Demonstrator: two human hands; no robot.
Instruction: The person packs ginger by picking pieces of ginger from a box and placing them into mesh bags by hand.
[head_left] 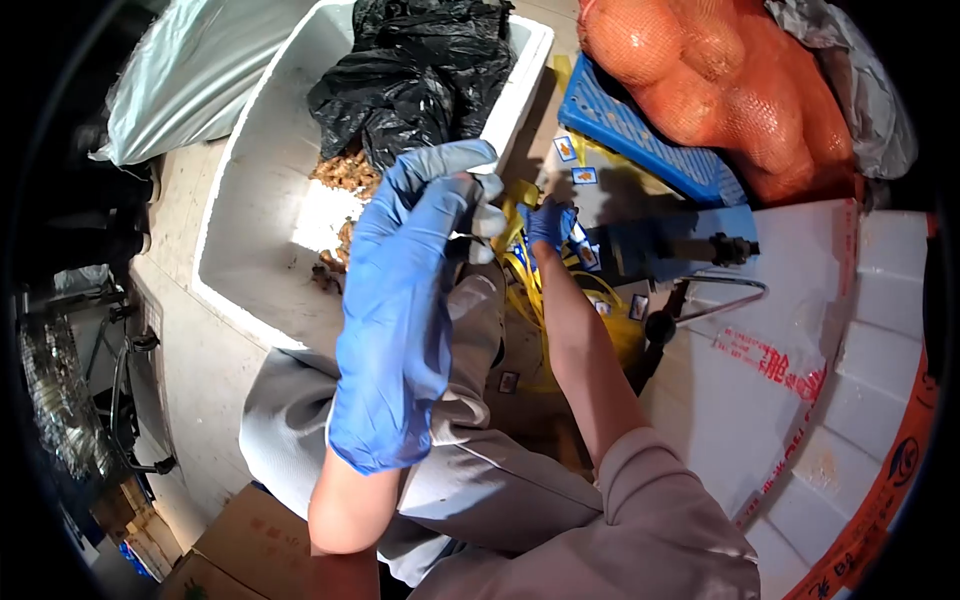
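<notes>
My left hand (425, 215), in a loose blue glove, is raised in front of the camera with its fingers curled in and pinched. Whatever lies between those fingertips is hidden. Lower and farther right, my right hand (547, 222), also gloved in blue, is closed among yellow mesh strips (522, 270) with small blue-and-white labels (584, 252). It appears to grip some of them. Left of both hands stands a white foam box (250, 215). Brown knobbly pieces like ginger root (347, 174) lie inside, partly under a black plastic bag (410, 85).
Orange mesh sacks (730, 90) of round produce rest at the upper right beside a blue plastic stool (640, 135). White foam boxes (750, 400) flank my right arm. At left are a white sack (190, 80) and a wheeled metal frame (125, 390). A cardboard box (250, 545) sits lower left.
</notes>
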